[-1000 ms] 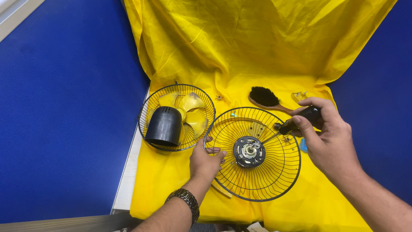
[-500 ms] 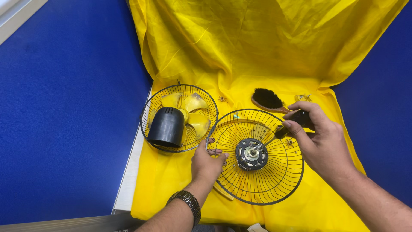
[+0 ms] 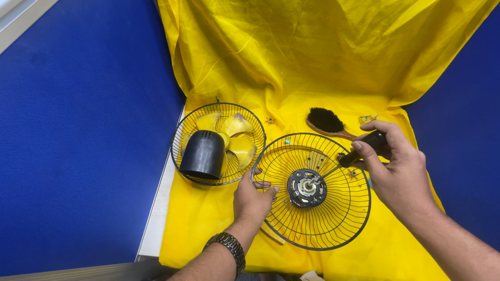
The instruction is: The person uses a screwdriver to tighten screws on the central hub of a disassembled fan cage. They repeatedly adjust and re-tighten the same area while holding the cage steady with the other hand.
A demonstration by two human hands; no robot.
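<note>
We are working over a yellow cloth (image 3: 312, 78) draped across the table. Our left hand (image 3: 253, 200) is gripping the near-left rim of a round wire fan guard (image 3: 333, 224), fingers curled through the wires and closed on them. The guard is lying flat near the middle of the cloth with the bare motor (image 3: 307, 188) seated at its centre. Our right hand (image 3: 401, 171) is clamped around the dark handle of a screwdriver (image 3: 364, 147), whose thin shaft is slanting down and left toward the motor; we cannot tell whether the tip is seated in a screw head.

To the left, just beside this guard, a second wire guard (image 3: 179, 140) is holding the yellow fan blade (image 3: 237, 138) and a black motor cover (image 3: 202, 154). A brush (image 3: 327, 120) is lying at the far side, and small metal fasteners (image 3: 369, 118) are sitting loose on the cloth near it.

We are judging the slanted shaft as the main risk: pressed at that angle, the tip could slip off and jab the fingers hooked through the wires, or scratch the motor. The cloth could let the guard slide or spin if the left grip loosens. Any freed screw could drop through the wires and vanish in the cloth's folds.
</note>
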